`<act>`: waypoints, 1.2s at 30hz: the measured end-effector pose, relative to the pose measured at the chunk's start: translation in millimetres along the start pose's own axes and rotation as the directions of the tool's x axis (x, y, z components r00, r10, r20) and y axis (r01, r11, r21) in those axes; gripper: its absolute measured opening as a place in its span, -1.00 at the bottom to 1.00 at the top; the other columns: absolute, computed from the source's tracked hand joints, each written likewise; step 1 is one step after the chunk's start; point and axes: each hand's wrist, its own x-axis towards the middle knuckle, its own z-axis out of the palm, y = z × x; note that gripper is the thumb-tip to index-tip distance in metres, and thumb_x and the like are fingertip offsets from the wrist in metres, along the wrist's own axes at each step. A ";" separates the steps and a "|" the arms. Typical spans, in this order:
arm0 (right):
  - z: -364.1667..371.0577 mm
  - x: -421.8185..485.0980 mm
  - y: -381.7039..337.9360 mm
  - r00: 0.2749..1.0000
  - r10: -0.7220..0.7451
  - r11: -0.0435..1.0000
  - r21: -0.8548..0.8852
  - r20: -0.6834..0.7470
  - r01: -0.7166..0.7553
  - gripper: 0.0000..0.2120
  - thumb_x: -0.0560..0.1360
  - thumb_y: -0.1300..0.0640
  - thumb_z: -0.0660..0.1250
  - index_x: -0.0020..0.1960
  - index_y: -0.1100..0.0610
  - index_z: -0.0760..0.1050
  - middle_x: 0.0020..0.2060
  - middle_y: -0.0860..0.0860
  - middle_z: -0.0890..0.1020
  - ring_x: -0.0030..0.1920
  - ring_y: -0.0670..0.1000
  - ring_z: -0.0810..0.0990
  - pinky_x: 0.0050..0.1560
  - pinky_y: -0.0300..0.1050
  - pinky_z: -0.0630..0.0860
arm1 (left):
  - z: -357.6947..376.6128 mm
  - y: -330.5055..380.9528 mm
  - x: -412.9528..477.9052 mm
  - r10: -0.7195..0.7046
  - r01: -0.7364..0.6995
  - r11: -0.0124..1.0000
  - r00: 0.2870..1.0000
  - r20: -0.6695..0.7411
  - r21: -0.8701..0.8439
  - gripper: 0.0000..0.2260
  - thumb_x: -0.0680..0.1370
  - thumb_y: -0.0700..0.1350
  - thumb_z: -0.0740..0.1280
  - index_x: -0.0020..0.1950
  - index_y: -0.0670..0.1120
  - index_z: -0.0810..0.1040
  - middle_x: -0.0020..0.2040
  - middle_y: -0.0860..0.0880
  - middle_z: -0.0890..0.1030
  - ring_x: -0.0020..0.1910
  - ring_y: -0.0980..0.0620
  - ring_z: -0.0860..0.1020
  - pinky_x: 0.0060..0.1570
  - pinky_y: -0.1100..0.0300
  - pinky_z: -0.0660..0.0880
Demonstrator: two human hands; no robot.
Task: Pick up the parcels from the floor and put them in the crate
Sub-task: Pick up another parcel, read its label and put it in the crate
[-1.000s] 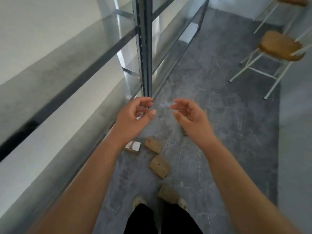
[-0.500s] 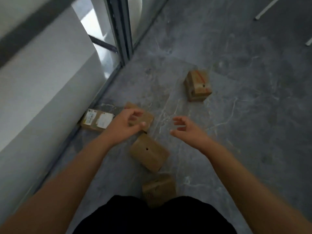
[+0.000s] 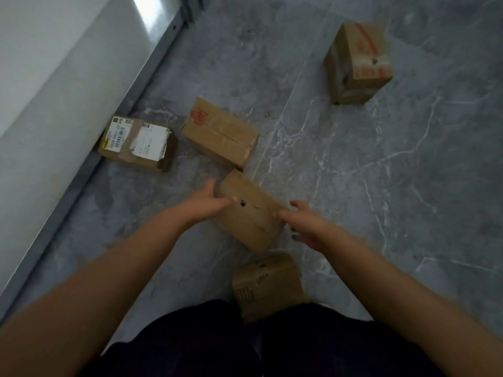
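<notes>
cardboard parcel (image 3: 249, 213) flanked by both open hands (image 3: 209, 198) (image 3: 304, 223)

Both bare forearms extended forward and down, left hand (image 3: 208, 201) toward 11 o'clock, thumb out, fingers spread, right hand (image 3: 306, 223) toward 1 o'clock, fingers loosely curled, palms facing each other, neither closed

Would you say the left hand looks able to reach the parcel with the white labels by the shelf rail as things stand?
Probably yes. The left hand is open at the middle parcel, and only bare floor lies between it and the labelled parcel, so nothing blocks it.
</notes>
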 end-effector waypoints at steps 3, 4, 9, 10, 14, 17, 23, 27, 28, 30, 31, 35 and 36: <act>5.8 -2.4 -0.6 0.988 0.085 0.983 0.154 0.125 -0.104 -0.42 0.54 0.09 0.27 0.46 0.11 0.09 0.34 0.15 0.37 0.17 0.18 0.49 0.15 0.07 0.50 | 6.4 1.4 -4.2 -0.058 0.062 0.993 0.997 0.042 -0.098 -0.45 0.54 -0.01 0.34 0.45 -0.13 0.23 0.38 -0.12 0.40 0.17 0.01 0.42 0.10 0.17 0.36; 3.2 -8.4 -5.8 0.992 0.071 0.983 0.160 0.100 -0.086 -0.42 0.53 0.07 0.27 0.46 0.09 0.09 0.28 0.12 0.39 0.13 0.16 0.50 0.16 0.08 0.50 | 5.2 7.5 -9.2 -0.060 0.063 0.990 0.998 0.020 -0.126 -0.43 0.53 0.03 0.34 0.44 -0.14 0.21 0.36 -0.12 0.40 0.17 0.00 0.42 0.09 0.15 0.37; -32.5 -104.8 -58.3 0.976 -0.101 0.935 0.316 -0.192 0.159 -0.72 0.57 -0.01 0.16 0.24 -0.04 0.21 -0.03 -0.07 0.41 -0.02 -0.01 0.45 0.02 0.02 0.46 | -19.3 75.8 -85.4 -0.092 0.051 0.938 0.990 -0.103 -0.343 -0.29 0.46 0.33 0.19 0.38 -0.14 0.15 0.38 -0.11 0.31 0.28 -0.04 0.36 0.17 0.04 0.34; -39.0 -135.9 -72.2 0.955 -0.140 0.917 0.330 -0.262 0.224 -0.72 0.57 -0.03 0.17 0.24 -0.03 0.22 -0.04 -0.10 0.40 -0.04 -0.07 0.44 0.05 0.02 0.46 | -26.1 95.3 -111.1 -0.059 -0.002 0.935 0.985 -0.163 -0.355 -0.37 0.46 0.34 0.16 0.30 -0.11 0.19 0.34 -0.10 0.33 0.26 -0.05 0.38 0.15 0.05 0.34; -54.3 -275.0 -128.9 0.856 -0.315 0.835 0.310 -0.409 0.455 -0.57 0.51 -0.09 0.25 0.35 -0.08 0.28 0.24 -0.07 0.41 0.21 -0.05 0.43 0.28 0.05 0.42 | -70.8 172.5 -227.4 0.129 -0.235 0.925 0.934 -0.333 -0.299 -0.26 0.35 0.46 0.18 0.36 0.00 0.33 0.34 -0.04 0.38 0.22 0.03 0.44 0.24 0.07 0.41; -66.0 -382.5 -170.8 0.794 -0.411 0.772 0.291 -0.447 0.564 -0.51 0.33 -0.26 0.23 0.26 -0.25 0.39 0.31 -0.04 0.40 0.28 -0.03 0.43 0.32 0.12 0.40 | -118.0 221.8 -314.0 0.345 -0.425 0.886 0.871 -0.350 -0.185 -0.34 0.34 0.50 0.19 0.28 0.13 0.47 0.20 -0.07 0.53 0.17 0.01 0.55 0.19 -0.03 0.50; -86.4 -584.8 -256.5 0.579 -0.596 0.526 0.274 -0.556 0.805 -0.63 0.42 -0.05 0.16 0.22 -0.18 0.34 0.26 -0.07 0.42 0.11 -0.25 0.45 -0.04 -0.33 0.41 | -201.3 325.6 -486.9 0.561 -0.647 0.741 0.744 -0.363 -0.182 -0.47 0.42 0.02 0.46 0.34 0.14 0.37 0.31 0.16 0.47 0.30 0.29 0.41 0.11 0.48 0.40; -89.1 -682.7 -299.3 0.380 -0.721 0.344 0.176 -0.580 0.922 -0.64 0.55 0.15 0.23 0.32 0.07 0.26 0.14 -0.13 0.44 -0.01 -0.43 0.47 -0.06 -0.51 0.42 | -239.2 377.0 -570.0 0.612 -0.720 0.621 0.692 -0.383 -0.309 -0.61 0.41 -0.07 0.40 0.19 0.08 0.39 0.16 0.12 0.53 0.09 0.34 0.53 -0.03 0.42 0.49; -87.8 -702.1 -306.7 0.347 -0.740 0.303 0.174 -0.577 0.937 -0.66 0.56 0.22 0.22 0.31 0.10 0.25 0.12 -0.15 0.44 -0.01 -0.43 0.48 -0.07 -0.51 0.43 | -243.9 388.4 -589.1 0.604 -0.731 0.593 0.682 -0.413 -0.338 -0.71 0.49 -0.03 0.37 0.16 0.10 0.38 0.13 0.15 0.52 0.03 0.39 0.54 -0.08 0.46 0.49; -82.9 -736.5 -317.5 0.298 -0.775 0.242 0.174 -0.557 0.955 -0.67 0.54 0.31 0.21 0.26 0.10 0.24 0.08 -0.18 0.44 -0.02 -0.43 0.50 -0.09 -0.51 0.44 | -252.7 405.0 -623.0 0.581 -0.757 0.541 0.651 -0.489 -0.365 -0.70 0.45 0.13 0.25 0.14 0.11 0.35 0.12 0.19 0.51 0.01 0.38 0.55 -0.12 0.47 0.50; -80.3 -750.2 -320.9 0.269 -0.791 0.215 0.162 -0.549 0.963 -0.65 0.53 0.35 0.21 0.24 0.10 0.23 0.07 -0.17 0.45 -0.02 -0.42 0.51 -0.09 -0.50 0.45 | -257.7 411.5 -638.3 0.570 -0.772 0.517 0.632 -0.525 -0.368 -0.63 0.41 0.16 0.24 0.15 0.08 0.33 0.13 0.18 0.51 0.03 0.34 0.56 -0.11 0.45 0.51; -73.6 -787.2 -328.0 0.194 -0.845 0.141 0.143 -0.498 0.980 -0.59 0.50 0.40 0.23 0.23 0.07 0.23 0.06 -0.19 0.46 0.00 -0.42 0.51 -0.06 -0.48 0.46 | -274.6 421.3 -681.8 0.595 -0.830 0.467 0.550 -0.586 -0.306 -0.61 0.51 -0.01 0.32 0.24 -0.02 0.23 0.16 0.14 0.47 0.07 0.26 0.54 -0.11 0.45 0.51; -73.8 -793.8 -330.3 0.181 -0.851 0.125 0.144 -0.493 0.982 -0.59 0.50 0.40 0.24 0.24 0.07 0.24 0.06 -0.18 0.48 0.01 -0.41 0.52 -0.04 -0.48 0.47 | -277.8 420.8 -689.8 0.600 -0.842 0.458 0.528 -0.601 -0.284 -0.60 0.52 -0.05 0.33 0.25 -0.01 0.22 0.16 0.16 0.45 0.11 0.22 0.53 -0.07 0.41 0.52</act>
